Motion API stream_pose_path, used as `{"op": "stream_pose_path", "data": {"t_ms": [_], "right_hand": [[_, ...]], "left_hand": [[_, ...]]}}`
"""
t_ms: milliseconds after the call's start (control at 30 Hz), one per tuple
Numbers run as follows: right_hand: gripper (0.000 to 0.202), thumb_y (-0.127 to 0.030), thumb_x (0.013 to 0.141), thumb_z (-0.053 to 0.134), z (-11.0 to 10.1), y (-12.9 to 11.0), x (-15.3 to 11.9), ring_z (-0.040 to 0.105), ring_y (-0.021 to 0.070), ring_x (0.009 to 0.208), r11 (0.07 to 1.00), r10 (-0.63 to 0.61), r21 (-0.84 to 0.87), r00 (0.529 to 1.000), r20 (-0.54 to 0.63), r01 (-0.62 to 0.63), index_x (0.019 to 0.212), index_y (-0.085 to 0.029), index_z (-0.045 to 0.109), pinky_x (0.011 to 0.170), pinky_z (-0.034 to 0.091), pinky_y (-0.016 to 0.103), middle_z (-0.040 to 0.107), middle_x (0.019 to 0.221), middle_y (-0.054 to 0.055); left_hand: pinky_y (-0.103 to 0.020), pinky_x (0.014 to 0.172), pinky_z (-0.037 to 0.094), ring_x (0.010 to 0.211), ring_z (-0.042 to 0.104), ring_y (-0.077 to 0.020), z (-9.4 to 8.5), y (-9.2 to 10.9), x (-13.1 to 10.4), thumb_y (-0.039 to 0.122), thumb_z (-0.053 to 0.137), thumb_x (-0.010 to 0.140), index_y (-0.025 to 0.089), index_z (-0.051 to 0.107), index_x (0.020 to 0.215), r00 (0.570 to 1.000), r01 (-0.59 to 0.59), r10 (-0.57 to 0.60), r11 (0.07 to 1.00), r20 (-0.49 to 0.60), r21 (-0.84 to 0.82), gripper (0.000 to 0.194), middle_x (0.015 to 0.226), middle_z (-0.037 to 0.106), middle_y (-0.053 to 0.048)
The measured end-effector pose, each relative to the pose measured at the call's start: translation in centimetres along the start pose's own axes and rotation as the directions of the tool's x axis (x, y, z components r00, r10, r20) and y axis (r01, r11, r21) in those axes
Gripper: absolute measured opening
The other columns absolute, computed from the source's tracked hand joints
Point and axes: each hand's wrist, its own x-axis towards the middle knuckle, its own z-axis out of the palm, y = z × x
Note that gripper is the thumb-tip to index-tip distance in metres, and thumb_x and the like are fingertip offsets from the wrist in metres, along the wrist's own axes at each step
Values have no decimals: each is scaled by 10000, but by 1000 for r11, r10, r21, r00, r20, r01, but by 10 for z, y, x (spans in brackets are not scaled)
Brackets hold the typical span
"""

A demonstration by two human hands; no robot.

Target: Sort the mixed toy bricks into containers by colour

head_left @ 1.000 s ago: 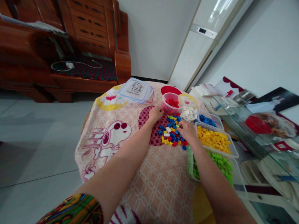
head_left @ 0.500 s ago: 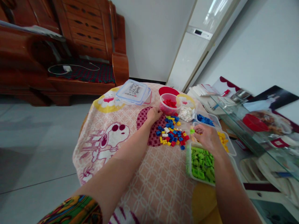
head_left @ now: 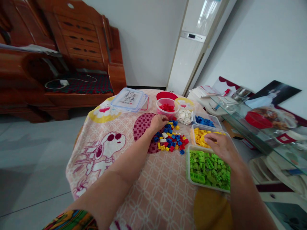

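A pile of mixed red, blue, yellow and white bricks (head_left: pixel 171 140) lies on the patterned tablecloth. At its upper left edge is my left hand (head_left: pixel 158 123), fingers curled together; what they hold, if anything, is too small to name. My right hand (head_left: pixel 219 143) hangs over the tub of yellow bricks (head_left: pixel 200 135), its thumb and fingers close together with their contents unclear. Nearer me stands a tub of green bricks (head_left: pixel 208 167). Blue bricks (head_left: pixel 203 121) fill a tub behind the yellow one. A round tub holds red bricks (head_left: pixel 167 107), beside a heap of white bricks (head_left: pixel 184 117).
Stacked clear lids (head_left: pixel 128 99) lie at the table's back left, and a red lid (head_left: pixel 166 95) at the back. A glass shelf (head_left: pixel 244 134) with clutter borders the table on the right. A wooden bench (head_left: pixel 83 64) stands beyond it at the left.
My right hand has moved from beside the pile, where it held a light green brick, to over the yellow tub; that brick no longer shows in it. The camera view has shifted slightly.
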Motion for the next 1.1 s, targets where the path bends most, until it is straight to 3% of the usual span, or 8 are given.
{"op": "stream_pose_path", "data": {"t_ms": [167, 300, 533, 700, 767, 867, 967, 1100], "right_hand": [[290, -400, 839, 543, 13, 26, 3, 721, 243, 807, 997, 56, 55, 993, -104, -51, 812, -225, 773, 775, 530, 356, 800, 872, 67], [297, -430, 836, 559, 18, 40, -9, 717, 233, 767, 991, 111, 88, 988, -105, -102, 780, -238, 778, 736, 538, 340, 791, 825, 55], [287, -415, 842, 564, 6, 49, -13, 727, 243, 835, 988, 141, 82, 980, -141, -131, 826, -259, 804, 772, 545, 344, 810, 901, 49], [281, -438, 817, 581, -6, 81, -24, 716, 248, 780, 978, 207, 1, 960, -189, -210, 830, -272, 808, 720, 533, 344, 805, 851, 58], [286, -421, 791, 582, -10, 97, -31, 709, 261, 756, 954, 261, -87, 935, -239, -288, 852, -257, 808, 710, 522, 366, 800, 849, 80], [305, -405, 805, 560, -16, 116, -40, 700, 288, 722, 876, 379, -229, 900, -218, -424, 859, -235, 808, 670, 496, 393, 778, 796, 112], [332, -396, 841, 516, -19, 125, -45, 699, 291, 718, 853, 394, -292, 900, -185, -433, 823, -234, 805, 659, 482, 394, 770, 782, 126], [365, -403, 854, 503, -17, 124, -44, 702, 301, 742, 856, 375, -291, 901, -220, -427, 866, -223, 820, 677, 487, 399, 782, 823, 140]], "left_hand": [[-241, 828, 530, 907, 723, -182, 2, -3, 1, 302, 736, 850, 227, 822, 1053, 998, -44, 44, 999, 54, 13, 232, 1012, 805, -36], [-242, 829, 531, 896, 720, -180, 5, -4, 3, 246, 732, 843, 217, 822, 1047, 996, -49, 44, 997, 79, 62, 224, 1011, 803, -45], [-256, 871, 534, 921, 716, -187, 6, -1, 2, 173, 677, 822, 204, 808, 982, 997, -60, 54, 993, 56, 101, 209, 1012, 801, -42], [-261, 831, 543, 846, 716, -178, 1, 3, 0, 181, 643, 832, 180, 797, 965, 997, -79, 79, 997, 2, 16, 204, 928, 801, -42], [-259, 815, 545, 827, 713, -174, -3, 11, 0, 183, 628, 841, 168, 795, 965, 994, -104, 102, 992, -31, -65, 208, 910, 800, -42], [-251, 801, 545, 810, 711, -165, -9, 34, -5, 183, 636, 846, 142, 792, 977, 987, -158, 149, 965, -54, -210, 207, 908, 798, -56], [-245, 768, 543, 792, 704, -154, -7, 66, -20, 207, 665, 858, 143, 789, 991, 964, -255, 266, 906, -12, -337, 192, 918, 792, -61], [-232, 771, 530, 828, 708, -144, 9, 104, -51, 186, 675, 879, 174, 781, 1003, 865, -406, 490, 811, 110, -421, 164, 999, 789, -57]]}}
